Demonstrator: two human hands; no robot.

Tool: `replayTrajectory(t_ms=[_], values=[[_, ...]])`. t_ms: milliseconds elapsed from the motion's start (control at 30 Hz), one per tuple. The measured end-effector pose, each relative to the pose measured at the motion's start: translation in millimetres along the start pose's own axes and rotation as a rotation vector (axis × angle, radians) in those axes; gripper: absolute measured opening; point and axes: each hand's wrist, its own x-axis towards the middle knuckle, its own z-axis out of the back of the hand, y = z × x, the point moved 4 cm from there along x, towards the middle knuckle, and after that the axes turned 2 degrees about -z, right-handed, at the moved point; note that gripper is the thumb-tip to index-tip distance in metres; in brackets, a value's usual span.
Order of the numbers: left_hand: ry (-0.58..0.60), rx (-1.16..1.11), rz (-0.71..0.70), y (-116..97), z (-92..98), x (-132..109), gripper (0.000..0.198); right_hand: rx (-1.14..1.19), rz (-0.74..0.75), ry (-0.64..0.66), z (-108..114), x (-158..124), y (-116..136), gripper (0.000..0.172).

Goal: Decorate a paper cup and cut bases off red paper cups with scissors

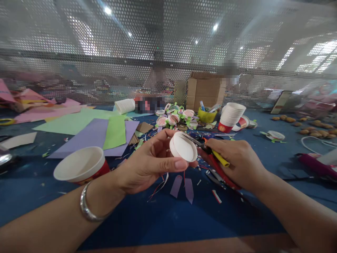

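My left hand (150, 161) pinches a short white paper cup base (183, 146) between thumb and fingers, held above the blue table (163, 218). My right hand (238, 163) grips red and yellow scissors (216, 160), whose blades touch the cup base's upper right rim. A silver bangle (88, 207) sits on my left wrist. A red and white paper cup (81, 165) lies tilted on the table just left of my left forearm.
Purple (92, 137), green (116, 131) and pink paper sheets lie at left. A stack of paper cups (230, 116), a yellow bowl (207, 114), finished cup flowers (175, 117) and a cardboard box (205, 91) stand behind. Paper scraps litter the table. A mesh screen crosses the back.
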Motion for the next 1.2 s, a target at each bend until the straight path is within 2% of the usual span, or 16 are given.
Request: replayTrajectory(t_ms=[133, 300, 667, 867, 967, 1200], values=[[-0.058, 0.004, -0.008, 0.9, 2.3, 0.2, 0.033, 0.036, -0.032, -0.025, 0.9, 0.8, 0.8, 0.021], [-0.011, 0.009, 0.003, 1.8, 1.2, 0.0, 0.033, 0.124, -0.036, -0.007, -0.4, 1.5, 2.6, 0.016], [0.024, -0.025, 0.046, 3.4, 0.4, -0.2, 0.027, 0.101, -0.033, 0.031, -1.7, -1.5, 1.3, 0.019], [-0.109, 0.012, -0.006, 1.9, 4.7, 0.8, 0.035, 0.059, -0.048, 0.022, -2.8, 0.1, -0.1, 0.019], [-0.141, -0.001, -0.044, 0.6, 6.8, 1.9, 0.031, 0.067, -0.07, 0.019, -4.1, 1.2, -0.7, 0.016], [-0.028, 0.052, -0.041, 0.8, 7.6, 1.7, 0.028, 0.067, -0.025, -0.003, -1.6, 1.6, 2.2, 0.021]])
